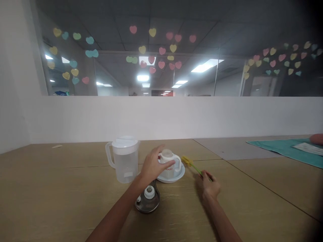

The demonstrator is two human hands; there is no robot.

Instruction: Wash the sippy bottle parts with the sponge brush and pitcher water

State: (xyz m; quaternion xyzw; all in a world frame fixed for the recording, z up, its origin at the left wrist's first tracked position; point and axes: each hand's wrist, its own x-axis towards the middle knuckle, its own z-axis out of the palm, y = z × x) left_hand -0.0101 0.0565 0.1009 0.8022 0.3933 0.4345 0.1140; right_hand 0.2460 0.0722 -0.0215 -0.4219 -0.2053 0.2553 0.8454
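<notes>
left hand (152, 164) clasps a white two-handled plastic cup (168, 173), seemingly steadying it, while right hand (211, 185) pinches a yellow-headed, green-stemmed brush (187, 161)

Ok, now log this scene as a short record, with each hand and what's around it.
Left hand: holding the two-handled cup
Right hand: holding the yellow-headed brush by its green handle
White dish: behind and below the cup; contact unclear
Clear pitcher: upright, left of the dish
Dark tray: nearer the person, carrying a white ring
Teal cloth: far right
</notes>
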